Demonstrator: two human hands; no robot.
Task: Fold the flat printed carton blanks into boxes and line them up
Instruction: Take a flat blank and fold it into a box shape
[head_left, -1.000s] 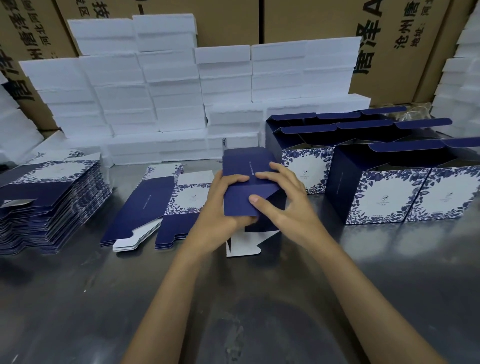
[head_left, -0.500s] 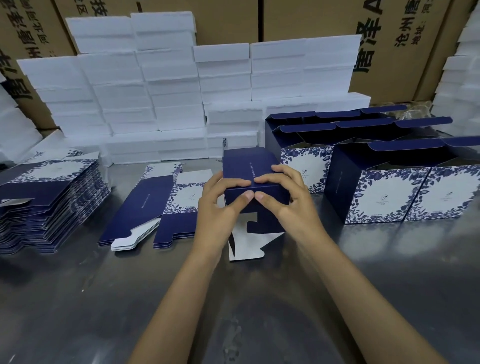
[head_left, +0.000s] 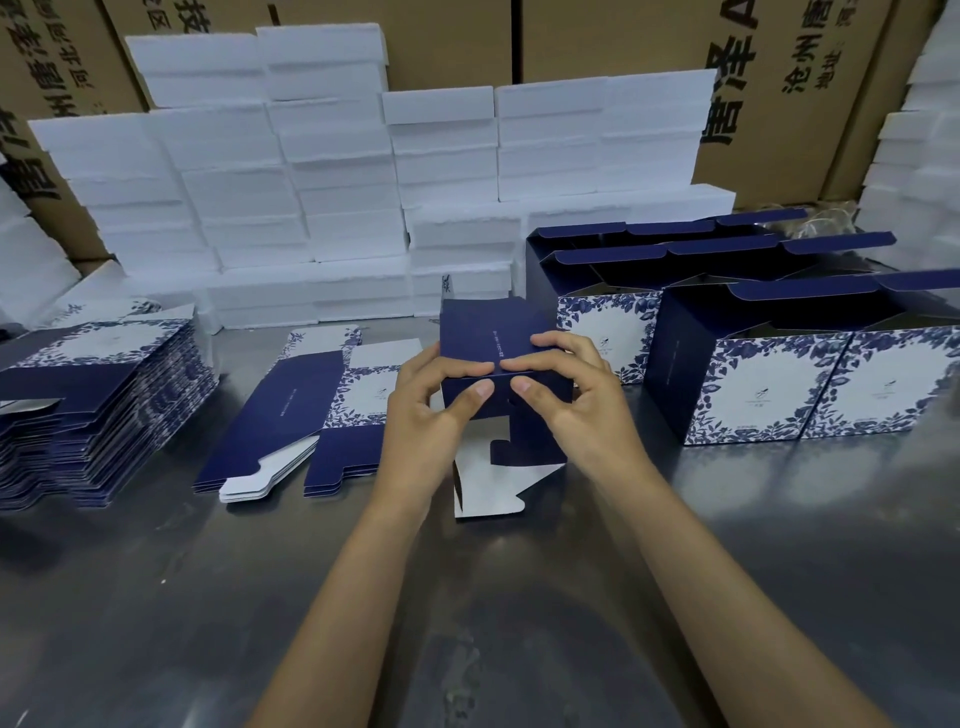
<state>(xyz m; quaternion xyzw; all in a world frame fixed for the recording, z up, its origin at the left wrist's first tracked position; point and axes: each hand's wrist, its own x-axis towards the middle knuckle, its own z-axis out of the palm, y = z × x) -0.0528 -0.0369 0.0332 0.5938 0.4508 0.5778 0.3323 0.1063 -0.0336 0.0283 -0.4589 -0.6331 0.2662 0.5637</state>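
Note:
A navy carton (head_left: 485, 332), partly folded into a box, stands at the table's middle. My left hand (head_left: 431, 415) grips its left side and my right hand (head_left: 576, 405) grips its right side. Both thumbs press on its near face. A white-backed flap (head_left: 488, 488) hangs loose below it onto the table. Left of it lies a short stack of flat blanks (head_left: 291, 415). A tall stack of blanks (head_left: 93, 395) sits at the far left. Several folded boxes (head_left: 821, 384) with blue floral fronts stand in rows at the right, their top flaps up.
White foam blocks (head_left: 322, 197) are piled along the back of the steel table (head_left: 260, 597). Brown shipping cartons (head_left: 779, 78) stand behind them. More foam (head_left: 924, 156) rises at the far right.
The carton went from half-flattened to squared up. My hands moved from folding a panel down to gripping both sides, thumbs meeting on the near face.

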